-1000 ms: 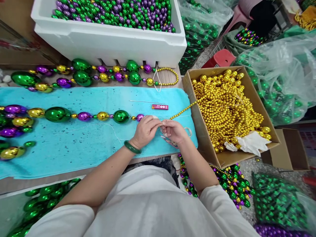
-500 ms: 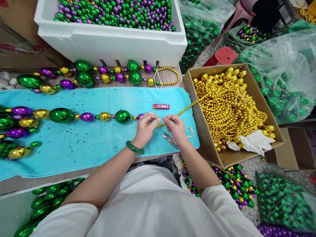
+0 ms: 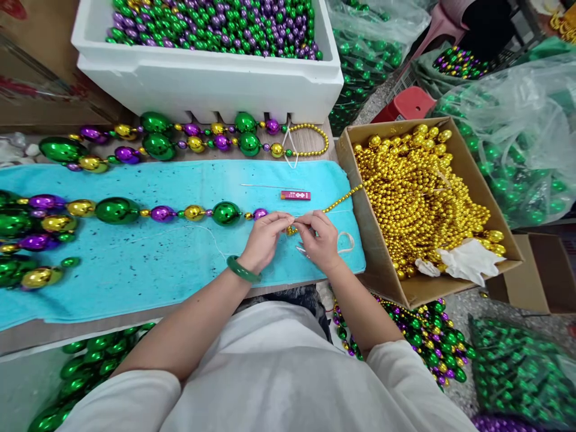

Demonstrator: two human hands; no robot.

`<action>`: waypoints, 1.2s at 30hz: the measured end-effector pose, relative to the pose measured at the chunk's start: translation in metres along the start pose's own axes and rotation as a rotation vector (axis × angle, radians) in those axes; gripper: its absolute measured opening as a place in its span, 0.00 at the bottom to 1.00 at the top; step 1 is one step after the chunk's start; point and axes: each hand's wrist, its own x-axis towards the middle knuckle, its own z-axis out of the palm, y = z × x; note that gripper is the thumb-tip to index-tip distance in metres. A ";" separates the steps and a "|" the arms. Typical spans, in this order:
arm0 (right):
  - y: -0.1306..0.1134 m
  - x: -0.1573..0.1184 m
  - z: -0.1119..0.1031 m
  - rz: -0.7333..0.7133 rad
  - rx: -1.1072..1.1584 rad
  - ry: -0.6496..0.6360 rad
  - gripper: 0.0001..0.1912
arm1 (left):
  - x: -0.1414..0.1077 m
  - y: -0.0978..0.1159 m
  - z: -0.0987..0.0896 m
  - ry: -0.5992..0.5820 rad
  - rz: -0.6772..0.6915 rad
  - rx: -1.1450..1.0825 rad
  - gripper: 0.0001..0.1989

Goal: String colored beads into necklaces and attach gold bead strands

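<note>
My left hand (image 3: pixel 266 237), with a green bangle on its wrist, pinches a thin pale thread at the end of a strand of large green, purple and gold beads (image 3: pixel 194 212). Fingertips almost touching it, my right hand (image 3: pixel 318 240) is closed on the same thread, whose loose end runs out to the right. A chain of small gold beads (image 3: pixel 344 198) passes behind my right fingers from the box. Scissors (image 3: pixel 302 249) lie mostly hidden under my right hand. Beyond the hands are a long needle (image 3: pixel 265 186) and a small dark-red packet (image 3: pixel 295 195).
A blue towel (image 3: pixel 153 258) covers the table. A bead necklace (image 3: pixel 196 144) lies behind it, before a white foam box (image 3: pixel 207 87) of beads. At right stands a cardboard box (image 3: pixel 373 240) of gold bead chains. Bags of green beads (image 3: pixel 517 360) surround the table.
My fingertips have drawn closer together, and my right fingers have curled in more. The scissors are more covered by my right hand. The whole view has shifted slightly.
</note>
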 end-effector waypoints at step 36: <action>0.042 0.041 -0.078 0.065 -0.881 -0.471 0.16 | -0.052 0.029 -0.065 -0.013 -0.119 0.053 0.13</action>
